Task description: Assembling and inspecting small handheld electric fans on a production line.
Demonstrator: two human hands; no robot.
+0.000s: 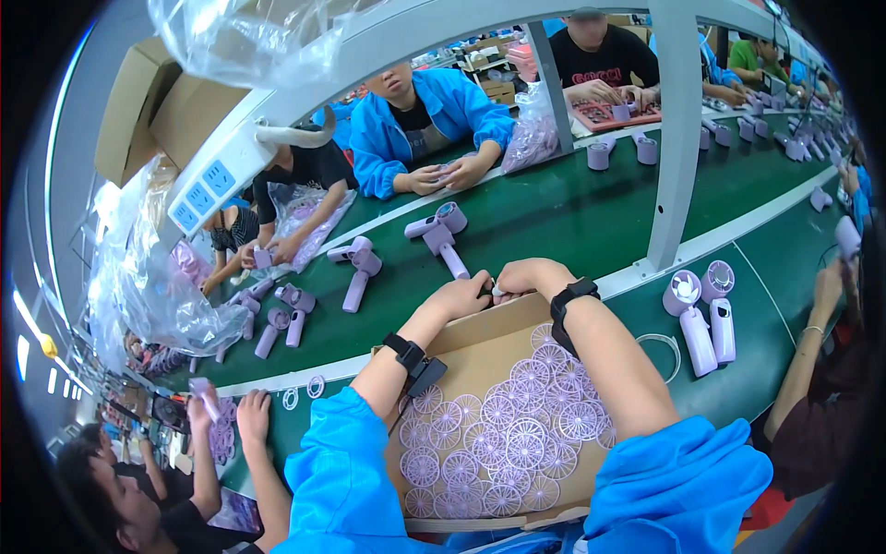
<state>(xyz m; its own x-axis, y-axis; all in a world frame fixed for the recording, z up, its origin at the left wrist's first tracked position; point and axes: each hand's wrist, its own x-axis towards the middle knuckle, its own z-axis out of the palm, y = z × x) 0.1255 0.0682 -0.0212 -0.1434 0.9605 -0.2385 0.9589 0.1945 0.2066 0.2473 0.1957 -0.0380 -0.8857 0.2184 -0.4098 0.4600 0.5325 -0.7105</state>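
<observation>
Dozens of lilac fan grilles (503,443) fill the cardboard tray (480,346), within reach; just beyond its far edge, left hand (461,295) and right hand (526,275) meet, pinching one small white part (497,291) together.

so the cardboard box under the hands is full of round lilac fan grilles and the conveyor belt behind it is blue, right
Not quite: the conveyor belt is green, not blue. The head view shows it running behind the cardboard box, with lilac handheld fans lying on it. The rest holds: the box under the left hand and right hand is full of round lilac fan grilles.
</observation>
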